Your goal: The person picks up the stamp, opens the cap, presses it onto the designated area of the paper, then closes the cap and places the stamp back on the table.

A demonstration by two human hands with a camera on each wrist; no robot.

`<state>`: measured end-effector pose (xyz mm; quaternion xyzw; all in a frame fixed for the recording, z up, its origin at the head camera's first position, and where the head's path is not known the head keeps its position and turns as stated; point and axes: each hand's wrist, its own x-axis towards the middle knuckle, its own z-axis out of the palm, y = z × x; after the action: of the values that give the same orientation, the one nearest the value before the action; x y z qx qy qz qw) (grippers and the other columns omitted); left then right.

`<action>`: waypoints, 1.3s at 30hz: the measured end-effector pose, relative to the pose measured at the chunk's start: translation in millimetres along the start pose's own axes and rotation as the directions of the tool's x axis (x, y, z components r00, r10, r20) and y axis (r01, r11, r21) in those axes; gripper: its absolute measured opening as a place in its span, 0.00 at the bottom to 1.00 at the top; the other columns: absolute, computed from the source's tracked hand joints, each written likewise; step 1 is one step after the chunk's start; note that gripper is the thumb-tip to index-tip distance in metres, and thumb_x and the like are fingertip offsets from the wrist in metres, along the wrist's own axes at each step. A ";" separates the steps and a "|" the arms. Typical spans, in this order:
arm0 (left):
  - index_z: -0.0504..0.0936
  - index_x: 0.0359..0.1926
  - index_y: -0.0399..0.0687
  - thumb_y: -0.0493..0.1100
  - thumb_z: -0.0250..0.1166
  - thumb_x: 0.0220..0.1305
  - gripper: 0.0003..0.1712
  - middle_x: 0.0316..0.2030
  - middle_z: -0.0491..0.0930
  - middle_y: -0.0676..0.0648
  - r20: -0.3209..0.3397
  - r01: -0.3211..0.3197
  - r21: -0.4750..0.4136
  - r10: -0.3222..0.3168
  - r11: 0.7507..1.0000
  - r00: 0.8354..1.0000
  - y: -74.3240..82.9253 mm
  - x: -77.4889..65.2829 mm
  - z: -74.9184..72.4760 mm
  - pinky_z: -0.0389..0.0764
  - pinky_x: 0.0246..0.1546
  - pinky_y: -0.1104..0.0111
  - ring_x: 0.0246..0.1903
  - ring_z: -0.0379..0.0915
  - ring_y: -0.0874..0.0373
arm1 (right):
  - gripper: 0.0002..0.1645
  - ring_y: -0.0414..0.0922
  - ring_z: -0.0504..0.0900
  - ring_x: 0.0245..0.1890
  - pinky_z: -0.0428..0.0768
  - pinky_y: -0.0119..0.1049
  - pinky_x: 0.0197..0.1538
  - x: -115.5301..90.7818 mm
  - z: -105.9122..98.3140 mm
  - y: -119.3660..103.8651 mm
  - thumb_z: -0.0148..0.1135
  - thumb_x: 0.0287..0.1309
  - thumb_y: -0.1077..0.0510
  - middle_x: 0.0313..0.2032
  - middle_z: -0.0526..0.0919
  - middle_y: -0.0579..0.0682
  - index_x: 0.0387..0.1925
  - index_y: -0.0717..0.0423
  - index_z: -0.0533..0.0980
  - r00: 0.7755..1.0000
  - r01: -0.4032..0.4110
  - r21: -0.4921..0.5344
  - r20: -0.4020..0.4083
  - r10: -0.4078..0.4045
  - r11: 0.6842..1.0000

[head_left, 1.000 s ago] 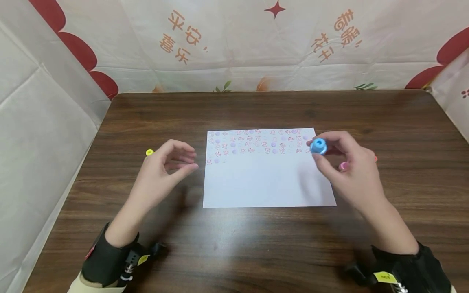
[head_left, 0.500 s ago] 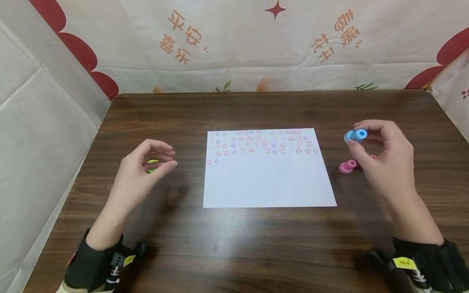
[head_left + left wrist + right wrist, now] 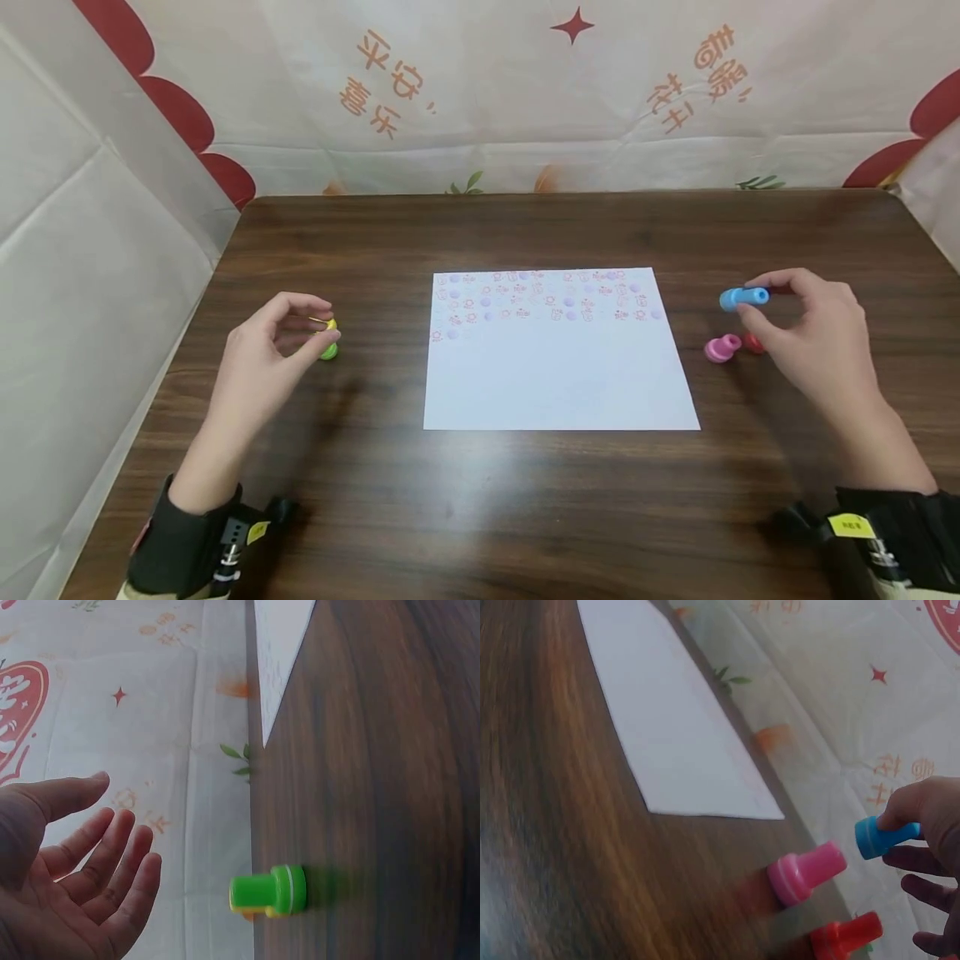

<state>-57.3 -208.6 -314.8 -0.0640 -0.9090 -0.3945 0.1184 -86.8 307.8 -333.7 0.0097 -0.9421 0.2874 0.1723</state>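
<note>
A small blue stamp (image 3: 744,299) is pinched between the thumb and fingers of my right hand (image 3: 821,337), above the table to the right of the paper. Just below it stand a pink stamp (image 3: 722,349) and a red stamp (image 3: 847,934), the red one partly behind my thumb in the head view. On the left, my left hand (image 3: 266,354) holds nothing, its fingers loosely bent. Close by its fingertips stand a green stamp (image 3: 270,892) and a yellow stamp (image 3: 332,323), partly hidden by the hand. White paper (image 3: 558,379) lies mid-table with rows of red and purple prints.
The dark wooden table (image 3: 465,525) ends at a straight back edge. Behind it hangs a pale cloth (image 3: 480,92) with orange lettering and red scallops, and more cloth hangs along the left side.
My right hand has carried the blue stamp from the paper's upper right edge out to the right, turning it onto its side. My left hand has drawn back left, beside the green and yellow stamps.
</note>
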 end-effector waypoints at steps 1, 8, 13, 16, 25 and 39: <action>0.79 0.47 0.41 0.41 0.68 0.59 0.16 0.41 0.83 0.45 -0.009 0.001 0.022 -0.001 1.000 1.000 -1.4 0.2 -0.9 0.73 0.38 0.90 0.38 0.79 0.62 | 0.19 0.67 0.64 0.50 0.59 0.69 0.48 0.4 0.0 1.8 0.64 0.57 0.61 0.44 0.78 0.73 0.47 0.70 0.75 1.000 0.003 -0.014 0.018 -0.003 1.000; 0.80 0.47 0.38 0.38 0.69 0.57 0.16 0.42 0.80 0.40 0.008 0.010 0.184 -0.012 0.983 1.000 -13.9 -0.5 -2.8 0.83 0.43 0.54 0.42 0.78 0.47 | 0.20 0.71 0.59 0.53 0.53 0.79 0.51 4.2 1.5 11.0 0.64 0.57 0.58 0.47 0.75 0.75 0.48 0.68 0.75 0.993 0.004 -0.108 0.119 0.009 0.994; 0.80 0.49 0.40 0.39 0.68 0.59 0.17 0.45 0.79 0.36 0.043 0.026 0.312 -0.042 0.950 0.998 -22.6 -1.6 -1.7 0.79 0.39 0.45 0.45 0.76 0.41 | 0.20 0.72 0.58 0.53 0.52 0.80 0.48 6.2 2.9 13.3 0.67 0.55 0.57 0.50 0.74 0.74 0.46 0.65 0.77 0.988 0.015 -0.145 0.157 0.008 0.989; 0.80 0.51 0.41 0.40 0.68 0.59 0.19 0.49 0.78 0.35 0.070 0.039 0.373 -0.070 0.927 0.995 -26.4 -2.3 -1.6 0.78 0.36 0.44 0.46 0.75 0.39 | 0.20 0.73 0.58 0.52 0.55 0.77 0.45 6.6 3.2 14.1 0.68 0.54 0.56 0.50 0.74 0.74 0.46 0.64 0.78 0.985 0.031 -0.160 0.171 -0.003 0.987; 0.80 0.53 0.42 0.41 0.68 0.58 0.21 0.50 0.78 0.32 0.133 0.043 0.427 -0.109 0.903 0.985 -32.5 -2.9 -0.2 0.78 0.32 0.44 0.44 0.75 0.36 | 0.18 0.74 0.58 0.51 0.56 0.76 0.44 6.8 4.1 16.3 0.68 0.54 0.58 0.50 0.72 0.72 0.45 0.62 0.78 0.977 0.041 -0.186 0.212 -0.001 0.982; 0.81 0.47 0.42 0.39 0.69 0.57 0.16 0.41 0.80 0.36 0.117 0.051 0.410 -0.108 0.911 0.987 -34.6 -2.7 3.0 0.77 0.28 0.49 0.37 0.76 0.42 | 0.19 0.74 0.58 0.51 0.57 0.76 0.43 3.4 5.7 20.2 0.68 0.53 0.62 0.51 0.71 0.74 0.47 0.62 0.77 0.974 0.051 -0.184 0.226 -0.008 0.982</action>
<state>-62.5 -230.0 -341.7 -0.0279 -0.9788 -0.1968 0.0500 -94.2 321.8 -347.9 0.0396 -0.9783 0.1912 0.0693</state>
